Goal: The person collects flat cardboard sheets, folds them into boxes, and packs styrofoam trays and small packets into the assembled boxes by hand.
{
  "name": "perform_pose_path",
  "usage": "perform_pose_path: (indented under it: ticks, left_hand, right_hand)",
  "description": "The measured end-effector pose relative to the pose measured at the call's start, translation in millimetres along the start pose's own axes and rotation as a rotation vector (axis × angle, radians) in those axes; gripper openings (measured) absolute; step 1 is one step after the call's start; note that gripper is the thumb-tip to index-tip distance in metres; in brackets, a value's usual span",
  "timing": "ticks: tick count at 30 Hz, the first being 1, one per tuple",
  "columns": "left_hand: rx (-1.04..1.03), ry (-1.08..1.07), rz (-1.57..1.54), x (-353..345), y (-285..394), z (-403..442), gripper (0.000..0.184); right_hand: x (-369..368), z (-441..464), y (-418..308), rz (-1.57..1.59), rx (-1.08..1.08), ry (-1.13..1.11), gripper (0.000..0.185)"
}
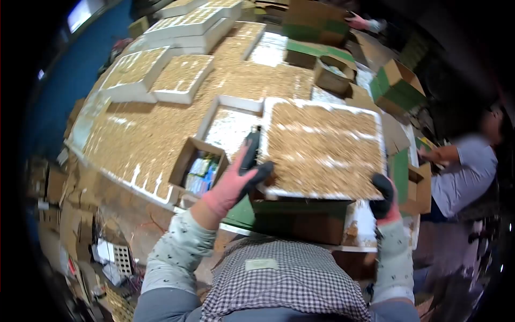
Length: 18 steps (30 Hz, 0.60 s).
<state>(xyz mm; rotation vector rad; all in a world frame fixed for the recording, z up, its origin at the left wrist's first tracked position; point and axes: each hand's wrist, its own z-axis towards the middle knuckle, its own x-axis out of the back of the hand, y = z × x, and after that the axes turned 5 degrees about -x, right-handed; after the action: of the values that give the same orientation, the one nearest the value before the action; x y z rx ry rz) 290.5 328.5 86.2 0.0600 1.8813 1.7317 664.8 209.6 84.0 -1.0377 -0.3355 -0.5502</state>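
A shallow white tray (384, 140) filled with rows of small tan, stick-like pieces is tilted slightly in front of me, above a green and brown carton (300, 222). My left hand (236, 180), in a pink glove with dark fingers, grips the tray's left side, thumb over the near corner and fingers along the edge. Gloved the same way, my right hand (386, 199) holds the near right corner; some of its fingers are hidden beneath. Just left of my left hand stands an open cardboard box (179, 170) with colourful small packets inside.
Tan pieces cover the wide table (145, 142). More filled trays (137, 86) are set or stacked at the far left. An empty-looking white tray (228, 126) lies behind my left hand. Cartons (397, 88) line the right, where a co-worker (461, 169) sits; another gloved hand (360, 22) is at the back.
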Motion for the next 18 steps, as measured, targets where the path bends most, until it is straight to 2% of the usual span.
perform_pose_path:
  ticks: [1,2,4,5,7,8,9,10,11,12,13,14,15,16,17,18]
  left_hand:
    - [-0.178,-0.027,0.181,8.7,-22.3,3.1,0.058]
    - [-0.285,-0.118,0.35,11.0,-27.9,-1.5,0.062]
    - [-0.393,-0.039,0.69,-2.2,-36.9,-15.6,0.065]
    - [-0.48,0.044,0.711,-15.3,-38.3,-19.7,0.066]
    - [-0.322,0.18,0.673,1.1,-50.7,-18.6,0.067]
    - [-0.484,0.218,0.522,15.8,-49.9,-8.8,0.067]
    - [-0.5,0.408,0.995,34.2,-38.7,-9.9,0.061]
    - [-0.642,0.488,1.401,61.2,-19.7,-9.2,0.054]
    - [-0.277,0.46,1.503,82.7,-4.2,-6.2,0.049]
    - [-0.228,0.411,1.789,135.2,-38.9,-1.2,0.048]
    - [-0.042,0.284,1.931,153.6,-48.8,-4.0,0.049]
    - [0.2,0.232,1.908,156.0,-55.3,4.2,0.051]
    - [0.379,0.096,1.98,157.4,-62.5,11.2,0.045]
    - [0.405,0.117,1.963,161.8,-74.4,10.8,0.03]
    - [0.253,0.139,2.038,172.9,-86.8,7.4,0.02]
    - [0.284,0.141,2.043,163.0,-78.6,6.1,0.019]
  right_hand:
    - [13.8,-1.2,-20.1,-0.237,0.164,0.006,0.026]
    - [19.0,-6.4,-27.6,-0.233,0.121,-0.053,0.027]
    - [29.2,-16.9,-42.1,-0.233,0.033,-0.17,0.031]
    - [30.1,-16.7,-48.4,-0.22,-0.014,-0.216,0.033]
    - [0.8,2.6,-58.8,-0.062,-0.166,-0.261,0.039]
    - [-16.9,16.0,-64.6,0.093,-0.324,-0.255,0.041]
    - [-39.8,36.9,-84.2,0.494,-0.739,-0.17,0.045]
    - [-38.5,45.0,-81.0,0.264,-0.759,-0.277,0.049]
    - [-33.3,49.1,-72.8,0.029,-0.78,-0.36,0.054]
    - [-35.8,46.3,-50.2,-0.16,-0.757,-0.434,0.055]
    - [-33.9,43.4,-32.5,-0.353,-0.749,-0.505,0.056]
    - [-36.1,53.9,-57.0,-0.465,-0.57,-0.6,0.051]
    - [-47.4,37.9,-24.3,-0.715,-0.355,-0.639,0.056]
    - [-59.7,36.2,-29.0,-0.794,-0.279,-0.565,0.044]
    - [-74.5,31.6,-10.0,-0.912,-0.318,-0.638,0.04]
    - [-82.1,36.8,-11.5,-0.957,-0.367,-0.695,0.038]
